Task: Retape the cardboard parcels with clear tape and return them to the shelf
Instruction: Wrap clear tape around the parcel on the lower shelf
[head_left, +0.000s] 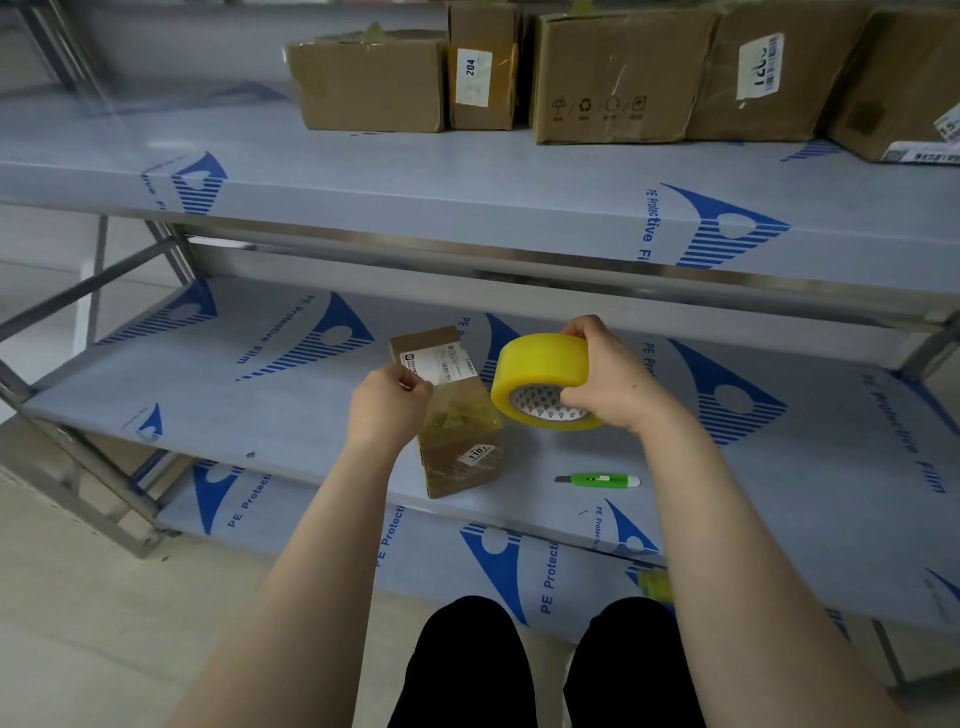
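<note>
Tape roll (545, 382) first, from the head view, the only one I have: it is yellow with a white printed core, and my right hand (610, 376) clasps it, fingers over the top of its outer band and thumb tucked into the core, holding it up off the middle shelf (249, 410) with its open face tilted toward me. Just left of the roll stands the small parcel (460, 436), a brown carton resting on that shelf with one end raised and leaning away from me. It has a white shipping label on its upper face, a small "110" sticker low on its near side, and glossy tape wrinkled across its middle. My left hand (387, 410) is at the parcel's upper left edge, fingertips curled and pinching right at the corner of the label. I cannot tell whether a loose end of clear tape lies between them. Roll and parcel sit close but do not clearly touch. A green utility knife (597, 480) lies flat on the same shelf, near its front edge, below my right wrist. On the upper shelf (467, 187) five larger cardboard boxes (618, 78) stand in a row, pressed side by side. Blue-printed protective film covers all the shelf boards. My knees (462, 660), in black, show at the bottom.
</note>
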